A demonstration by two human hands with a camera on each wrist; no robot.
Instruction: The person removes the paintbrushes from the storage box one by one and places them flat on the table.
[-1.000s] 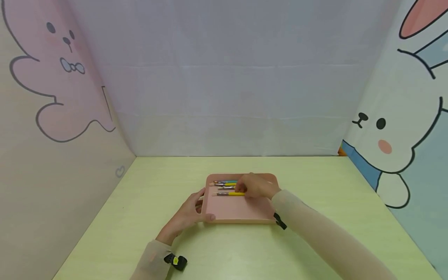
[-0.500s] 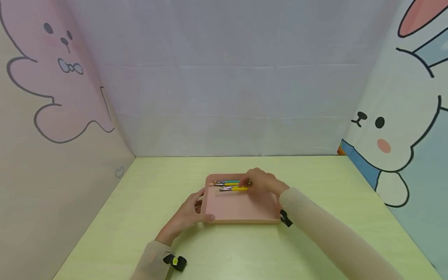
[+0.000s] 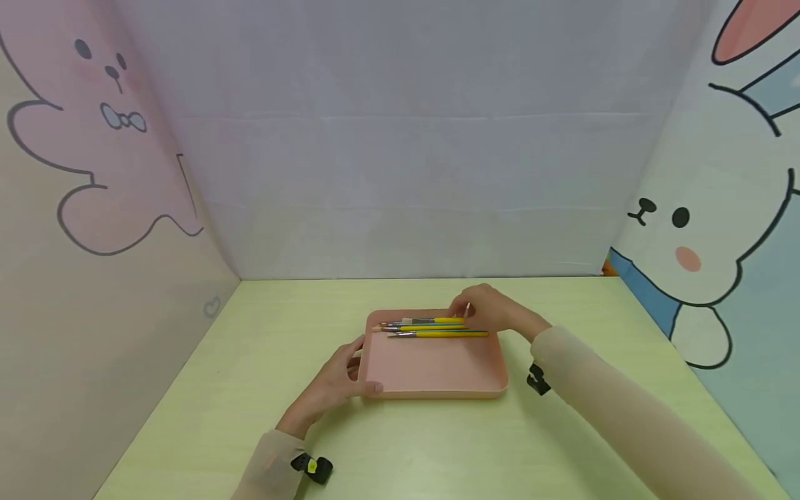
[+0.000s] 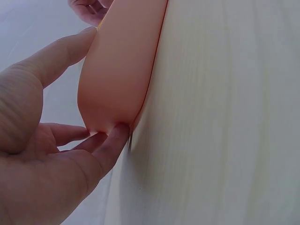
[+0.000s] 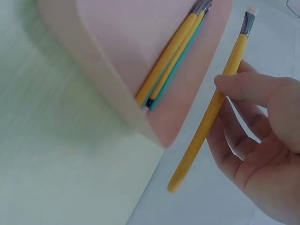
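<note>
My right hand pinches a yellow-handled paintbrush with short pale bristles between thumb and fingers. In the right wrist view it is held above the rim, apart from the other brushes. Below it, several paintbrushes, yellow and teal, lie side by side along the far part of a pink tray. At the tray's left end, my left hand grips the corner. The left wrist view shows its thumb at the rim and its bent fingers against the outer wall.
The tray stands on a pale wooden table. A plain white curtain hangs behind the table's far edge. Cartoon-printed panels flank both sides.
My right hand has carried the paintbrush from the near side of the row back and to the right, over the far side. My left hand has kept its place on the tray.
</note>
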